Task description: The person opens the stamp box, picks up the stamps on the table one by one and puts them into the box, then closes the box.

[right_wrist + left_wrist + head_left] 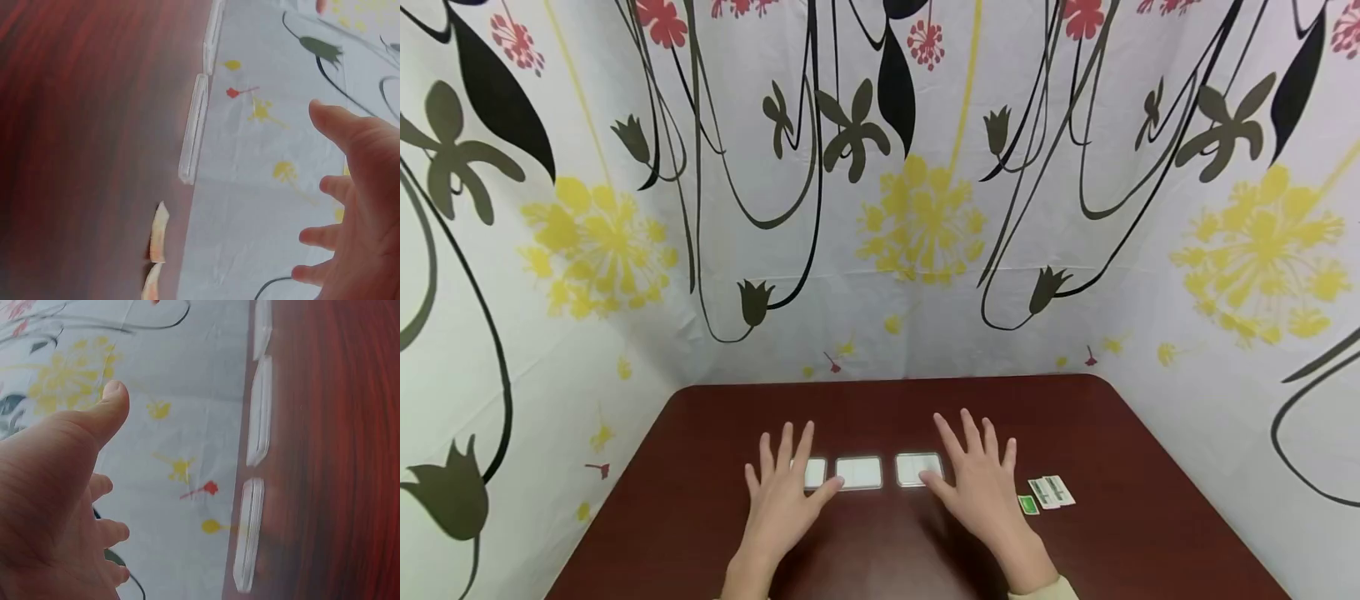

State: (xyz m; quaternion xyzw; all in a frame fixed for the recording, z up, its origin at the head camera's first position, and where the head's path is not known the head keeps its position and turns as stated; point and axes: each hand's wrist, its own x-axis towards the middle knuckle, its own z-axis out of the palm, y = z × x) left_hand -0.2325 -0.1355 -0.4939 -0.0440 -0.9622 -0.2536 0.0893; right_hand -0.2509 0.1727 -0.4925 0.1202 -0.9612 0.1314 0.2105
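Note:
Three clear flat rectangular cases lie in a row on the dark red table (880,408): a left case (816,472), a middle case (859,472) and a right case (916,467). My left hand (782,492) is open with spread fingers and partly covers the left case. My right hand (977,479) is open too, its thumb at the right case's near corner. Neither hand holds anything. The left wrist view shows the cases edge-on (250,534) beside my left hand (56,500). In the right wrist view, one case (194,128) lies left of my right hand (362,206).
Right of my right hand lie a small green card (1027,504) and two white-and-green cards (1051,492), seen edge-on as cards (157,240) in the right wrist view. A flower-patterned cloth (880,208) walls the table on three sides.

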